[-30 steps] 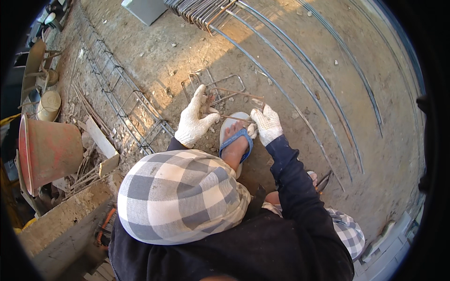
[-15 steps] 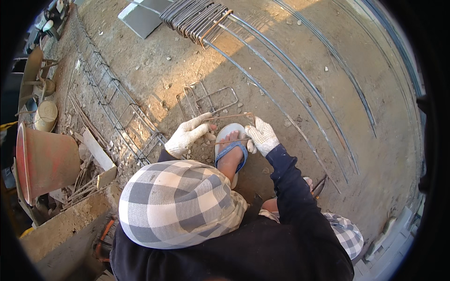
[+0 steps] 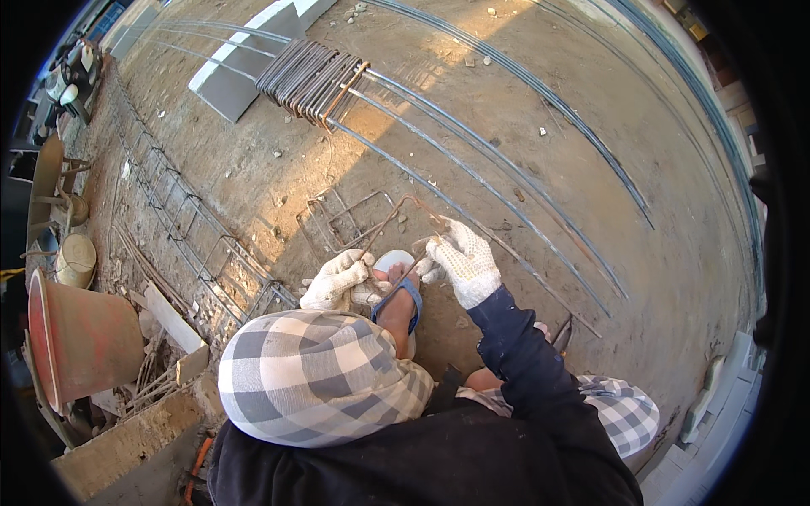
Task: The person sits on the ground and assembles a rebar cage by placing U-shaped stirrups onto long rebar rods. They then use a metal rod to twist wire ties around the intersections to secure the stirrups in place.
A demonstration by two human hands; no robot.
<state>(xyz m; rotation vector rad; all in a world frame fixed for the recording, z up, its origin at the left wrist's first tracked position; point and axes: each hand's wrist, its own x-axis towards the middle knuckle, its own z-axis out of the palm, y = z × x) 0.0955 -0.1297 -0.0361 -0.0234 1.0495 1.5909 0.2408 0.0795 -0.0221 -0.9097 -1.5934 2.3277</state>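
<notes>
Brown rod [image 3: 387,224] between curled left hand [image 3: 337,280], forward right hand [image 3: 462,260]

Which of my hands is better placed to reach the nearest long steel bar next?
Likely your right hand: it appears close to that long steel bar, while your left hand is farther away, across the blue-strapped sandal. Both hold the rusty stirrup, so neither is free.

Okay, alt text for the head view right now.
The left hand and right hand, in white knitted gloves, hold a bent rust-brown metal rod over a blue-strapped sandal; beyond, dark rectangular metal hoops surround grey steel bars.
</notes>
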